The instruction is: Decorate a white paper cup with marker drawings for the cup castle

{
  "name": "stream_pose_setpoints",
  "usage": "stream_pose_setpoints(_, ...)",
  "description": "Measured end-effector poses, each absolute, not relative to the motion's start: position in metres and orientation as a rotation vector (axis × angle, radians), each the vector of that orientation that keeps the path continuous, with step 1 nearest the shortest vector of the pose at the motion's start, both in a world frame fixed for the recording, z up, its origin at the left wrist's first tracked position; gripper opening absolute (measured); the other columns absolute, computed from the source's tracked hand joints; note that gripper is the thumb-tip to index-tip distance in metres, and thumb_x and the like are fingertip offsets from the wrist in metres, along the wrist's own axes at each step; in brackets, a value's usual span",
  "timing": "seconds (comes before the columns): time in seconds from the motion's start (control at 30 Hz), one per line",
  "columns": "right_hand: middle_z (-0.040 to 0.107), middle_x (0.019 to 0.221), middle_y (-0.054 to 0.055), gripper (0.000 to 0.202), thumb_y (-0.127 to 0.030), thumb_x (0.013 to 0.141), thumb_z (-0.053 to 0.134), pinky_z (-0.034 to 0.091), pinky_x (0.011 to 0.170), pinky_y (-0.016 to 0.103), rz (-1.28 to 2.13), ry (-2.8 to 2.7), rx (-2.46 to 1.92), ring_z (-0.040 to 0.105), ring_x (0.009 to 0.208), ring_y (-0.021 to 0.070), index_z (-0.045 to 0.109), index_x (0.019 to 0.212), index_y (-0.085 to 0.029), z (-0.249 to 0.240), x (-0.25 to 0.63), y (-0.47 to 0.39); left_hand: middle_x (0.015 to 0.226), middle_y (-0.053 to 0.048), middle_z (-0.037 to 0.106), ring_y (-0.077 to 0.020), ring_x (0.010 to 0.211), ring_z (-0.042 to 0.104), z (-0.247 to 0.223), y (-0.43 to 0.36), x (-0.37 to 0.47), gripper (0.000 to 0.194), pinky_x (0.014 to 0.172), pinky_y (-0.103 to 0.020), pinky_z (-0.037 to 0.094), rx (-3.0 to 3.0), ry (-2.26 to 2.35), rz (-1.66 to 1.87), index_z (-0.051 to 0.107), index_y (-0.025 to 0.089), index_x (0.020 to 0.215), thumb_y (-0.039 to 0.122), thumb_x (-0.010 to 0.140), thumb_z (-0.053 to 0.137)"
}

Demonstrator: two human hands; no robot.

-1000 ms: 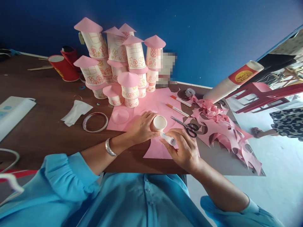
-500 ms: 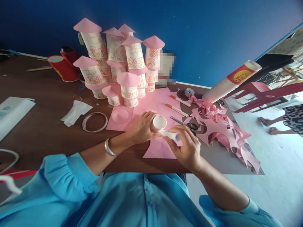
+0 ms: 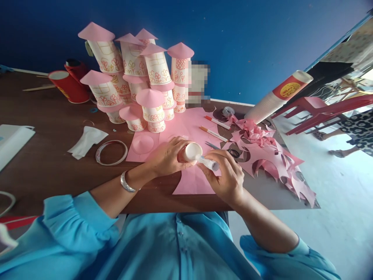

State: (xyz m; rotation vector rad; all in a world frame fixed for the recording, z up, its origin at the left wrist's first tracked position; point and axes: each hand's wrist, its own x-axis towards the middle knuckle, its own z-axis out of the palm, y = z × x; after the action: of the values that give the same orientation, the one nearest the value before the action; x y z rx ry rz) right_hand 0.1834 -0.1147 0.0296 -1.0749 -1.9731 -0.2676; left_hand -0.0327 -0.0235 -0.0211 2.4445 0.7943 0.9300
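My left hand (image 3: 169, 157) is wrapped round a small paper cup (image 3: 192, 151), tipped so that one pale round end faces me. In my right hand (image 3: 225, 175) is a white glue stick (image 3: 210, 163), its inner end against the cup's rim. Both hands are over pink paper (image 3: 190, 182) near the table's front edge. Behind them stand several paper-cup towers (image 3: 154, 112) with pink cone roofs and drawn flowers. Just beyond my right hand lie scissors (image 3: 233, 153), partly hidden by it.
Two markers (image 3: 214, 134) lie on the pink paper. Pink offcuts (image 3: 279, 167) and a leaning stack of paper cups (image 3: 274, 99) are at right. A tape roll (image 3: 111, 152) and white tissue (image 3: 87, 142) lie left. A person's legs (image 3: 344, 149) show beyond the table.
The whole view has shifted slightly, so the scene sits further left. Both hands keep hold of the cup and glue stick, whose inner end stays at the cup's rim.
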Motion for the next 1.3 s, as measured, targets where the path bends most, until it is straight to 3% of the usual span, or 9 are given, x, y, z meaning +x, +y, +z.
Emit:
stream_pose_setpoints(0.2,0.078,0.095,0.005,0.012,-0.024,0.109,0.072,0.064,0.071,0.029,-0.255,-2.016,-1.096,0.079,0.084,0.0193,0.064,0.118,-0.023,0.025,0.181,-0.123,0.134,-0.015,0.075,-0.0342,0.126,0.072,-0.028,-0.022,-0.032,0.056,0.109,-0.054,0.062,2.481,0.876,0.918,0.06,0.021,0.134,0.036,0.088,0.088)
stream_pose_setpoints(0.43,0.08,0.098,0.005,0.013,-0.025,0.107,0.073,0.068,0.079,0.034,-0.288,-1.932,-1.12,0.08,0.089,0.0217,0.066,0.117,-0.026,0.027,0.184,-0.116,0.134,-0.016,0.075,-0.0346,0.122,0.074,-0.03,-0.023,-0.03,0.055,0.105,-0.054,0.063,2.459,0.836,1.005,0.058,0.021,0.132,0.041,0.089,0.087)
stream_pose_setpoints(0.67,0.078,0.092,0.004,0.008,-0.029,0.111,0.07,0.065,0.072,0.028,-0.207,-2.002,-1.154,0.079,0.083,0.0183,0.065,0.11,-0.023,0.024,0.179,-0.122,0.129,-0.015,0.077,-0.0348,0.118,0.076,-0.034,-0.023,-0.029,0.058,0.1,-0.05,0.063,2.446,0.871,0.962,0.056,0.021,0.131,0.03,0.085,0.088)
stream_pose_setpoints(0.8,0.079,0.094,0.004,0.011,-0.025,0.107,0.074,0.067,0.077,0.032,-0.206,-1.948,-1.103,0.08,0.086,0.0204,0.066,0.114,-0.024,0.026,0.179,-0.122,0.125,-0.014,0.076,-0.0342,0.114,0.074,-0.032,-0.024,-0.028,0.054,0.097,-0.051,0.063,2.438,0.884,0.921,0.056,0.021,0.128,0.035,0.086,0.087)
stream_pose_setpoints(0.97,0.079,0.098,0.005,0.015,-0.024,0.106,0.075,0.067,0.075,0.033,-0.218,-1.963,-1.087,0.08,0.089,0.0216,0.066,0.119,-0.026,0.027,0.177,-0.117,0.133,-0.015,0.073,-0.0343,0.121,0.071,-0.03,-0.026,-0.027,0.058,0.105,-0.053,0.059,2.485,0.897,0.922,0.055,0.023,0.127,0.041,0.085,0.091)
stream_pose_setpoints(1.17,0.08,0.094,0.004,0.014,-0.023,0.106,0.076,0.064,0.073,0.028,-0.214,-1.992,-1.128,0.08,0.084,0.0188,0.066,0.116,-0.024,0.025,0.173,-0.125,0.122,-0.012,0.072,-0.0348,0.118,0.069,-0.034,-0.026,-0.027,0.066,0.096,-0.048,0.06,2.498,0.951,0.88,0.054,0.022,0.131,0.041,0.082,0.094)
stream_pose_setpoints(1.3,0.08,0.097,0.004,0.017,-0.022,0.106,0.076,0.065,0.075,0.029,-0.239,-1.973,-1.115,0.08,0.087,0.019,0.065,0.118,-0.025,0.029,0.171,-0.124,0.128,-0.013,0.071,-0.0349,0.121,0.068,-0.033,-0.028,-0.025,0.065,0.097,-0.049,0.06,2.502,0.976,0.857,0.054,0.023,0.13,0.043,0.083,0.093)
